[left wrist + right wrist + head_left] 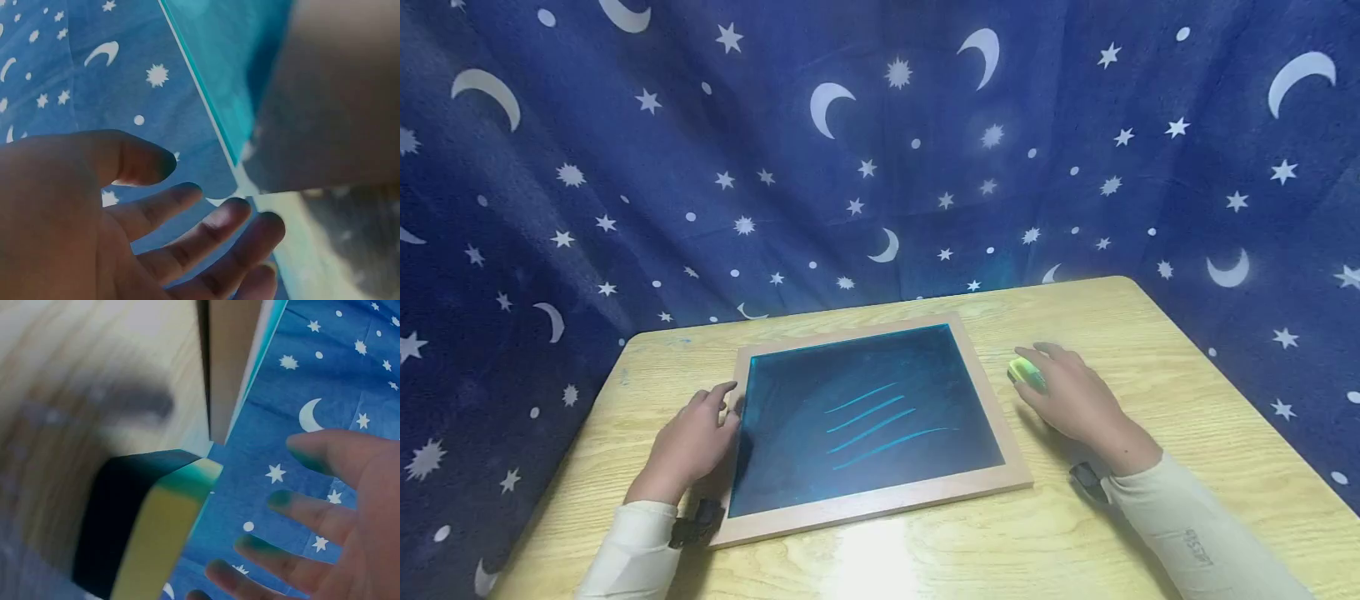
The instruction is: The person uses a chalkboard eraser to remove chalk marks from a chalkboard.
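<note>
A deep blue curtain [917, 183] patterned with white moons, stars and dots fills the background. Before it stands a pale wood-grain table [1187, 417], carrying a chalkboard [865, 367] with a light wooden frame [880, 500], lying flat and slightly angled. A person's two forearms reach in wearing off-white sleeves [1195, 525]. The right hand [1075, 396] is over an eraser [1026, 372] lying on the table, right of the chalkboard; its fingers are spread, apart from the eraser in the right wrist view, with blue-green on their tips. The left hand [692, 437] is at the chalkboard's left edge, fingers loosely bent and holding nothing; whether they touch the frame, I cannot tell. Four slanting blue strokes [872, 431], plain lines rather than letters, mark the dark surface. Each wrist wears a black strap [697, 523]. The eraser is yellow and black with a blue-green smear. Small grey lettering [1198, 546] on the right sleeve is too blurred to read.
</note>
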Available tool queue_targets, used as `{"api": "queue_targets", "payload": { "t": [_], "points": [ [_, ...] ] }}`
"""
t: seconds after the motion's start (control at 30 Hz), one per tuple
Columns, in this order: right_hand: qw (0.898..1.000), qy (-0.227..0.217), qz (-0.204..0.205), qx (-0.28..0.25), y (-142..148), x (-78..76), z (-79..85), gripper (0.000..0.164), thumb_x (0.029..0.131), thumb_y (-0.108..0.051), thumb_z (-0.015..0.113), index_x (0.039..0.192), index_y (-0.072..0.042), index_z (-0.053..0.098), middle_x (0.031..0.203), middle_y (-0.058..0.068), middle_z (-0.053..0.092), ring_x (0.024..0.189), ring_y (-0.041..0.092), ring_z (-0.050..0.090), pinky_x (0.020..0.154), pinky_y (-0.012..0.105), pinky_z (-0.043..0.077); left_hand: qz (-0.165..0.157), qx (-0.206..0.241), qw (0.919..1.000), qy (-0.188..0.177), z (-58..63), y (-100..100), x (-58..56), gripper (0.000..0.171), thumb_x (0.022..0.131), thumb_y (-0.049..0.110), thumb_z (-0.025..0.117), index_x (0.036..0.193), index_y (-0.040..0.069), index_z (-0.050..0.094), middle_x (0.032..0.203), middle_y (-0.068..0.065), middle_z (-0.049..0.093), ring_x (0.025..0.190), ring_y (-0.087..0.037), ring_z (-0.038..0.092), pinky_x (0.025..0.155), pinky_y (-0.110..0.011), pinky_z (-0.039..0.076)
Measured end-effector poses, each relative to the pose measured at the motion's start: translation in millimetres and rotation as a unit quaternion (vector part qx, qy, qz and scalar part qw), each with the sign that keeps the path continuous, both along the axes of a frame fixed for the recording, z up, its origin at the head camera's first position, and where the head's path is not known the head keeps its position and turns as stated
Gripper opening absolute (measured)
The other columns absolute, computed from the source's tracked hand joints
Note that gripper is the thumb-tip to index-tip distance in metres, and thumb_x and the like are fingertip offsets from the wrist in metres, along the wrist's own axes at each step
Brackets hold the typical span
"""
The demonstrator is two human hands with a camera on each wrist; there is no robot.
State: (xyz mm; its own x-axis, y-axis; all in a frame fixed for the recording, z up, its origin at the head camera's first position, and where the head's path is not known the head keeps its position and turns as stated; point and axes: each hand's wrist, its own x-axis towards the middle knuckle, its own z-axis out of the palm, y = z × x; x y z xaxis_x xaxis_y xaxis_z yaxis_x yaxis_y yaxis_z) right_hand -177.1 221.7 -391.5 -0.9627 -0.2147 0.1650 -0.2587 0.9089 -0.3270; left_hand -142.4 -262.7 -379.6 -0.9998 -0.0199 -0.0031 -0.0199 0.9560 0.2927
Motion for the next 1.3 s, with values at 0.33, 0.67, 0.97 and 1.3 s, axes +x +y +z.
{"api": "queue_targets", "payload": {
  "t": [0.33, 0.67, 0.97, 1.3],
  "points": [
    [1.000, -0.020, 0.000, 0.005, 10, 4.7, -6.7, 0.054, 0.092, -0.023, 0.068, 0.140, -0.003, 0.055, 0.141, 0.030, 0.049, 0.128, 0.053, 0.047, 0.096, 0.068, 0.043, 0.013, 0.089, 0.9931, -0.075, -8.7, -12, -5.9, 0.063, 0.094, 0.013, 0.045, 0.150, -0.011, 0.028, 0.100, -0.021, 0.067, 0.074, -0.021, 0.062, 0.062, -0.037, 0.051],
    [0.999, -0.033, -0.002, 0.007, 10, 3.1, -11.2, 0.056, 0.090, -0.022, 0.072, 0.139, 0.000, 0.055, 0.141, 0.031, 0.048, 0.125, 0.052, 0.049, 0.094, 0.064, 0.046, 0.010, 0.130, 0.9855, -0.108, -16.1, -26, -3.0, 0.057, 0.097, 0.013, 0.048, 0.146, -0.014, 0.035, 0.106, -0.028, 0.068, 0.080, -0.024, 0.067, 0.068, -0.040, 0.055],
    [0.999, -0.038, 0.000, 0.006, 11, 1.9, -16.7, 0.056, 0.090, -0.019, 0.071, 0.139, 0.002, 0.054, 0.143, 0.034, 0.044, 0.123, 0.054, 0.050, 0.095, 0.063, 0.046, -0.021, 0.215, 0.9678, -0.130, -24.5, -39, -5.4, 0.053, 0.103, 0.012, 0.048, 0.148, -0.011, 0.033, 0.104, -0.022, 0.065, 0.079, -0.020, 0.061, 0.065, -0.035, 0.051],
    [1.000, -0.031, 0.001, -0.002, 15, 0.1, -21.5, 0.056, 0.088, -0.012, 0.069, 0.140, 0.003, 0.052, 0.139, 0.036, 0.048, 0.124, 0.055, 0.049, 0.101, 0.065, 0.041, -0.019, 0.234, 0.9619, -0.140, -30.4, -43, -6.3, 0.055, 0.104, 0.017, 0.048, 0.151, -0.006, 0.031, 0.110, -0.021, 0.062, 0.080, -0.022, 0.058, 0.064, -0.036, 0.049]
  ]
}}
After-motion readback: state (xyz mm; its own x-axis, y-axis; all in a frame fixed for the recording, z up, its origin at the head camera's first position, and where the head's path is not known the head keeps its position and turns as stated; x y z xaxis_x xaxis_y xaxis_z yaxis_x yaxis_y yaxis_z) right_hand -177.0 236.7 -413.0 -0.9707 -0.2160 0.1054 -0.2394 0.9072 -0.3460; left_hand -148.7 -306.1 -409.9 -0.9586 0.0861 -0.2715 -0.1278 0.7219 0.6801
